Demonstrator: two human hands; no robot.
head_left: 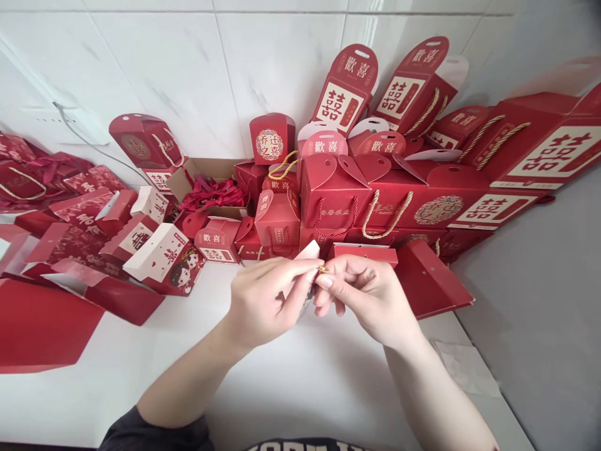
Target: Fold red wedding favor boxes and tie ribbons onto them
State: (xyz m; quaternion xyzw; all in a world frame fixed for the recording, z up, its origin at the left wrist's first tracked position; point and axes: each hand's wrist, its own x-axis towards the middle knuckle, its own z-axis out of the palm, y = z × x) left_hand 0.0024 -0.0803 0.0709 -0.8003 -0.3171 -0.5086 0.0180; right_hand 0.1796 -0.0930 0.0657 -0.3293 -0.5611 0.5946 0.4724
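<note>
My left hand [267, 300] and my right hand [366, 294] meet over the white table [291, 376], fingertips pinched together. Between them sits a tiny gold piece [322, 269], too small to name. The left hand also grips a pale folded card piece [307, 252] that sticks up above its fingers. A flat red box blank [429, 279] lies just right of the right hand. Directly behind the hands stand small red gift boxes [277, 216].
Many red gift boxes and bags [422, 194] with gold rope handles are stacked against the white tiled wall. More folded red and white boxes [159, 254] lie at the left. An open carton of red ribbons [211, 191] sits behind them. The table's right edge drops to grey floor [539, 313].
</note>
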